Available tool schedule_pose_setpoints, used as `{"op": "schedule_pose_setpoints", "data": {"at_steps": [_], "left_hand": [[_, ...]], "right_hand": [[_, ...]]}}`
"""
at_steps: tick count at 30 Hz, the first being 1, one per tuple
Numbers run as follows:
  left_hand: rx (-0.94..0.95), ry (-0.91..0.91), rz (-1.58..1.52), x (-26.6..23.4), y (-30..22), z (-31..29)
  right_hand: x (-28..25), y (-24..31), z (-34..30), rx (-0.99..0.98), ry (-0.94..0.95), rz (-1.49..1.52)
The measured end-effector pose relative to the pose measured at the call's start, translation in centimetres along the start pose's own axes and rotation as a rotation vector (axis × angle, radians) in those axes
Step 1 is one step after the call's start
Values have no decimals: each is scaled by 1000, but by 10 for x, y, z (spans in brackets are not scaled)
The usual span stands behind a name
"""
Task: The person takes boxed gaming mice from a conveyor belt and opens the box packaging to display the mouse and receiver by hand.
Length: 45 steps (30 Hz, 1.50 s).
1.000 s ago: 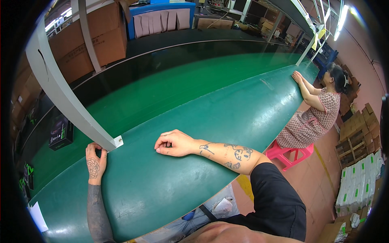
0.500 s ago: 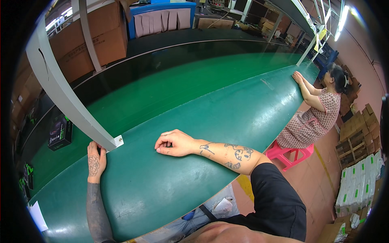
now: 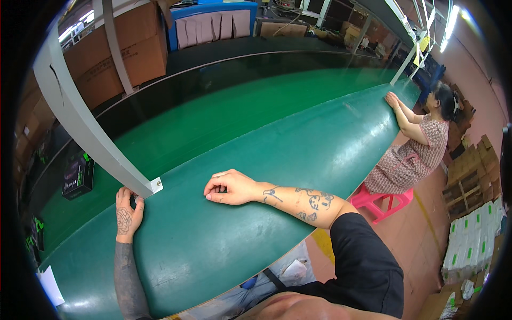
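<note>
My left hand [image 3: 129,216] lies on the green work table [image 3: 208,256] beside the foot of a white metal post [image 3: 96,133]. Its fingers reach toward the table's far edge, with the thumb apart and no held object visible. My right hand [image 3: 233,188] rests on the table to the right of the post, fingers loosely curled toward the thumb. A gap shows inside that curl, with nothing in it. Beyond the left hand, a black box with green marks [image 3: 79,177] sits on the darker green belt [image 3: 176,128].
Another black and green box [image 3: 36,233] is at the far left. White paper [image 3: 50,285] lies at the table's left end. A person [image 3: 410,138] sits on a pink stool [image 3: 381,202] at the right, hands on the table. Large cartons [image 3: 112,53] stand behind the belt.
The black box has shifted slightly left and nearer. My left thumb has moved a little away from the fingers. My right hand has hardly moved.
</note>
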<state>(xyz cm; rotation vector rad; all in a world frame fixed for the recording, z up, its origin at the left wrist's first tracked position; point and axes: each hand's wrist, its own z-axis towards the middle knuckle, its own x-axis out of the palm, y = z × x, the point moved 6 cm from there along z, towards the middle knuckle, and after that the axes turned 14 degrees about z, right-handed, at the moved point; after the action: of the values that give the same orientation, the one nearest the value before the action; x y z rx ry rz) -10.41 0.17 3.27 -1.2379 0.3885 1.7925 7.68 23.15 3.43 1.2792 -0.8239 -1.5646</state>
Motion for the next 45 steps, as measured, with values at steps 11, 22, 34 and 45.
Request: {"op": "schedule_pose_setpoints", "data": {"at_steps": [11, 22, 34, 45], "left_hand": [[-61, 63, -84, 7, 2, -1], [48, 32, 122, 12, 10, -1], [118, -34, 105, -1, -12, 0], [83, -3, 108, 2, -8, 1]], "right_hand": [[-5, 3, -1, -111, 0, 16], [-5, 2, -1, -100, -30, 20], [-4, 0, 0, -76, -39, 27], [-5, -1, -1, -72, -36, 31]]}}
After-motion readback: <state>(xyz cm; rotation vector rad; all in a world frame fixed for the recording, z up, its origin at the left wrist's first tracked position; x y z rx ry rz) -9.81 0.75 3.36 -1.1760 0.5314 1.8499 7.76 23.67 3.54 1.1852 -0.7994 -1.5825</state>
